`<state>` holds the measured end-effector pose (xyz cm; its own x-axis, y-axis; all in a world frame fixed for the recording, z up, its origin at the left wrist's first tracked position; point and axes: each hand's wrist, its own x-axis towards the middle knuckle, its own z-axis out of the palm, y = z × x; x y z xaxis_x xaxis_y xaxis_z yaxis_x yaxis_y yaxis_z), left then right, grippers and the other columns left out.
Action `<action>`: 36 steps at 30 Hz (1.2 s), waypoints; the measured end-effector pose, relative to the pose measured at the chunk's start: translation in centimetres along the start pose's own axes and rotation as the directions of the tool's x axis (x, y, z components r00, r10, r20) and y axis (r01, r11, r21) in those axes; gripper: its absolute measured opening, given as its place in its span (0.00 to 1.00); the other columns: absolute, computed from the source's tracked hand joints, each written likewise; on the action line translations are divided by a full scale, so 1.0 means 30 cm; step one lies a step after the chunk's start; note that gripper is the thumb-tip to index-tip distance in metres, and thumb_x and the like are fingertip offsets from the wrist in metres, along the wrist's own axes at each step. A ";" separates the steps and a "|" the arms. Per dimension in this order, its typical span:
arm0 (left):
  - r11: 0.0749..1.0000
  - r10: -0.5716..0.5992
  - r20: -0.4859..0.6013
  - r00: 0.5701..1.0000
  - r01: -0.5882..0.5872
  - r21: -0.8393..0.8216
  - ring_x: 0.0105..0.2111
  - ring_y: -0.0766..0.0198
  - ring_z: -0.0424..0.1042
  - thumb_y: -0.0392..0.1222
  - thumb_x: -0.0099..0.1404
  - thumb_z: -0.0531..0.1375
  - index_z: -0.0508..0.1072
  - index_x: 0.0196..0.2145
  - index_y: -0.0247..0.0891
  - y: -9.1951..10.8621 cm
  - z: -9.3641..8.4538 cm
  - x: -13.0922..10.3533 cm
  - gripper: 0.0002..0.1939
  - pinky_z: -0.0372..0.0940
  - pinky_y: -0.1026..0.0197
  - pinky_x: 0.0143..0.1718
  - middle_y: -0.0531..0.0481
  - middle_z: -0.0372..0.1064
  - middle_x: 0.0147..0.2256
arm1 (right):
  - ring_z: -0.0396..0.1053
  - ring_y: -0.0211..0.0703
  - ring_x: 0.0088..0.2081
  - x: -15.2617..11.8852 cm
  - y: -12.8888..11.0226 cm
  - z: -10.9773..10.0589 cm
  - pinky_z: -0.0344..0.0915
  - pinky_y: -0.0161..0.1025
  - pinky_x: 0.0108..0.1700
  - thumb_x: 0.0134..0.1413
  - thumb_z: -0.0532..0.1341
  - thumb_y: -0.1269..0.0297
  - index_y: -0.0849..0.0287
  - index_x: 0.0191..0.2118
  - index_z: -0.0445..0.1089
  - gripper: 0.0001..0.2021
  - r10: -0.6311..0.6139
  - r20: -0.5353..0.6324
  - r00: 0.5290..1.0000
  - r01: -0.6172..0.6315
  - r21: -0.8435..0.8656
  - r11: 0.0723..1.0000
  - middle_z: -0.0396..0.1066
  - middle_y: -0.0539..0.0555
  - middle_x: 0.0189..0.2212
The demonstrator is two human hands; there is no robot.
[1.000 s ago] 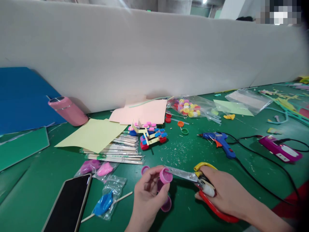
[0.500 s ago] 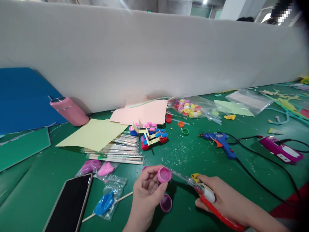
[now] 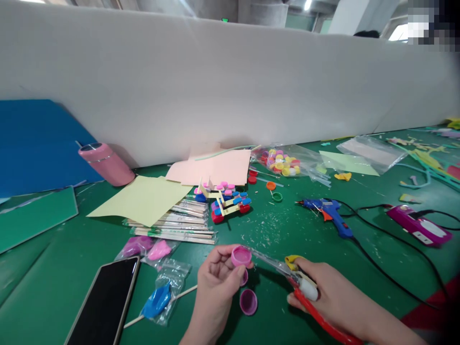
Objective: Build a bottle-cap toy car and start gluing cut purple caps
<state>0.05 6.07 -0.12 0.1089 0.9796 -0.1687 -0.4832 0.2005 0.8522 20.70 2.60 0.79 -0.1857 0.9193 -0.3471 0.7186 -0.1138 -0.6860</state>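
My left hand [image 3: 220, 282] pinches a small pink round cap [image 3: 241, 257] between thumb and fingers. A second pink piece [image 3: 244, 277] shows just under it, partly hidden by the thumb. My right hand [image 3: 323, 287] is closed on red-handled scissors [image 3: 312, 306], whose blades point left and reach the cap's right side. Some yellow and white pieces show at the same fingers. On the green table, right of my left wrist, lies a purple cap [image 3: 248, 302]. Beyond my hands stands a small assembly of sticks with blue, pink and red pieces [image 3: 230, 203].
A phone [image 3: 104, 302], bagged blue clay [image 3: 157, 299] and wrapped sticks [image 3: 179, 220] lie left. A blue glue gun [image 3: 332, 213] with its cable and a purple power strip [image 3: 419, 225] lie right. Behind are a pink bottle [image 3: 108, 164] and bagged caps [image 3: 280, 162].
The pink cap in my left hand has shifted slightly up and left, and the second pink piece now shows beneath it. The scissors have moved slightly left with my right hand.
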 end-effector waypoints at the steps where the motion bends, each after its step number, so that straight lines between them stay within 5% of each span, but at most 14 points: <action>1: 1.000 -0.012 0.010 1.000 0.012 -0.019 0.25 0.68 0.70 0.35 0.48 0.65 0.71 0.31 0.35 0.000 -0.003 0.000 0.10 0.62 0.69 0.27 0.51 0.72 0.24 | 0.55 0.34 0.22 0.008 0.009 0.000 0.52 0.31 0.23 0.44 0.60 0.54 0.56 0.25 0.60 0.12 -0.009 -0.019 1.000 0.010 0.042 0.999 0.63 0.45 0.21; 6: 0.992 -0.085 0.114 0.990 0.095 -0.083 0.23 0.70 0.67 0.38 0.49 0.64 0.70 0.31 0.34 -0.001 -0.015 0.002 0.11 0.60 0.69 0.27 0.50 0.70 0.24 | 0.50 0.33 0.19 0.048 0.071 -0.049 0.51 0.31 0.21 0.52 0.51 0.50 0.56 0.25 0.54 0.15 0.015 -0.134 0.991 0.014 0.215 0.977 0.51 0.44 0.18; 11: 0.994 -0.094 0.108 0.990 0.100 -0.050 0.25 0.69 0.68 0.37 0.50 0.64 0.69 0.33 0.34 -0.008 -0.006 0.005 0.11 0.60 0.68 0.27 0.49 0.69 0.25 | 0.56 0.36 0.23 0.018 0.046 -0.070 0.56 0.33 0.25 0.52 0.51 0.49 0.55 0.35 0.56 0.14 -0.005 -0.136 0.991 0.024 0.133 0.991 0.59 0.47 0.24; 17: 0.952 0.146 0.012 0.989 -0.144 0.272 0.29 0.66 0.69 0.31 0.48 0.62 0.66 0.33 0.38 -0.036 0.010 0.004 0.13 0.64 0.64 0.31 0.51 0.65 0.31 | 0.59 0.37 0.23 -0.028 -0.041 -0.023 0.54 0.32 0.25 0.47 0.58 0.56 0.53 0.33 0.57 0.10 0.011 -0.007 1.000 -0.011 -0.077 0.997 0.65 0.45 0.24; 23: 0.691 0.490 0.112 0.864 -0.464 0.554 0.34 0.65 0.65 0.26 0.51 0.57 0.64 0.37 0.42 -0.074 -0.016 0.009 0.17 0.64 0.63 0.34 0.51 0.59 0.35 | 0.61 0.38 0.24 -0.037 -0.049 0.004 0.51 0.32 0.24 0.43 0.61 0.54 0.53 0.30 0.58 0.13 0.039 0.017 0.999 -0.037 -0.128 0.991 0.67 0.46 0.25; 28: 0.592 0.558 0.145 0.817 -0.515 0.620 0.36 0.64 0.63 0.26 0.53 0.56 0.62 0.38 0.42 -0.083 -0.025 0.011 0.17 0.64 0.62 0.35 0.50 0.57 0.36 | 0.62 0.38 0.24 -0.028 -0.044 0.015 0.50 0.33 0.24 0.43 0.61 0.53 0.54 0.29 0.58 0.13 0.039 -0.005 0.999 -0.039 -0.139 0.990 0.67 0.46 0.25; 36: 0.603 0.570 0.115 0.814 -0.509 0.614 0.37 0.62 0.64 0.27 0.52 0.58 0.64 0.38 0.42 -0.092 -0.028 0.011 0.17 0.64 0.60 0.37 0.49 0.58 0.37 | 0.62 0.37 0.23 -0.023 -0.036 0.027 0.49 0.32 0.23 0.44 0.60 0.55 0.55 0.31 0.60 0.12 0.014 0.030 0.999 -0.012 -0.088 0.996 0.68 0.46 0.24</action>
<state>0.68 5.85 -2.94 -0.0866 0.9100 0.4054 0.1871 -0.3848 0.9038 19.51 1.80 1.26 -0.1952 0.9060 -0.3757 0.7766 -0.0911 -0.6233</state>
